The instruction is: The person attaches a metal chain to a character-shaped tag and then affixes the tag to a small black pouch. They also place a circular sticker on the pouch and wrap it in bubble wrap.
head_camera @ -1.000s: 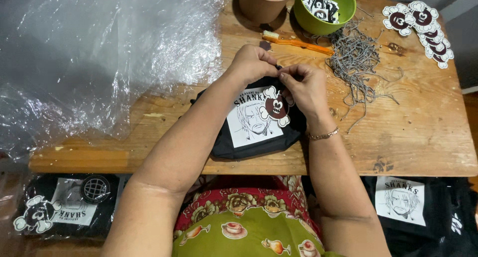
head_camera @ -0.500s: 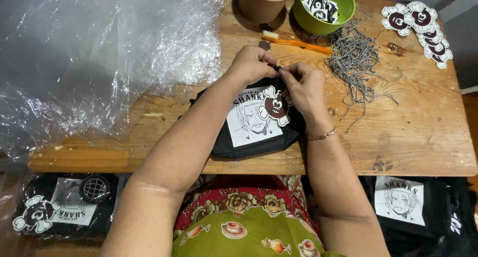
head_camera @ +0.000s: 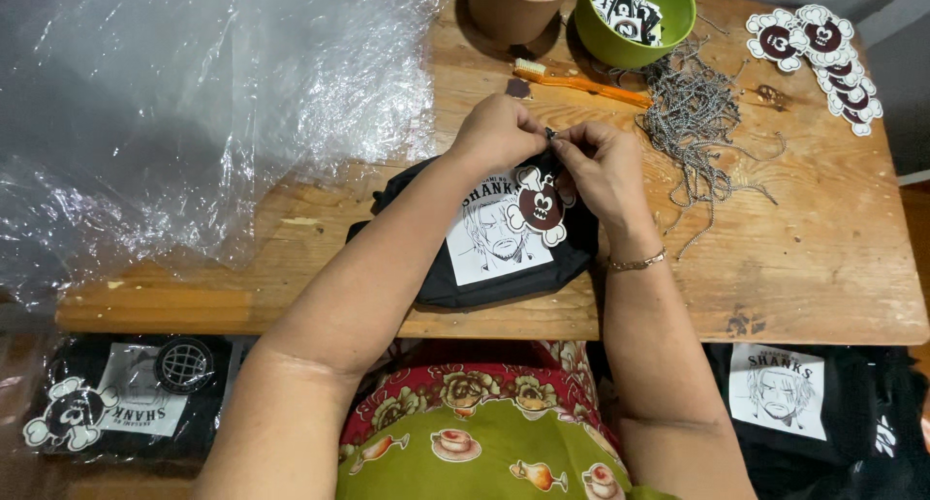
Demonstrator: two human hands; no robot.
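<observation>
Head view: both hands pinch at the far edge of a black pouch (head_camera: 494, 258) near the table's front, left hand (head_camera: 499, 132) and right hand (head_camera: 601, 166) closed on its zipper pull. Chain attachment looks unfinished; loose ball chains (head_camera: 693, 117) wait at right.

Two bare forearms reach forward from the bottom of the view and converge, the hands meeting knuckle to knuckle. The left hand (head_camera: 499, 132) is curled, fingers bent under and thumb tip pressed toward the right hand's fingertips. The right hand (head_camera: 603, 166) is also curled, its thumb and forefinger pinched together just beside the left thumb. Both wrists are bent slightly inward.
</observation>
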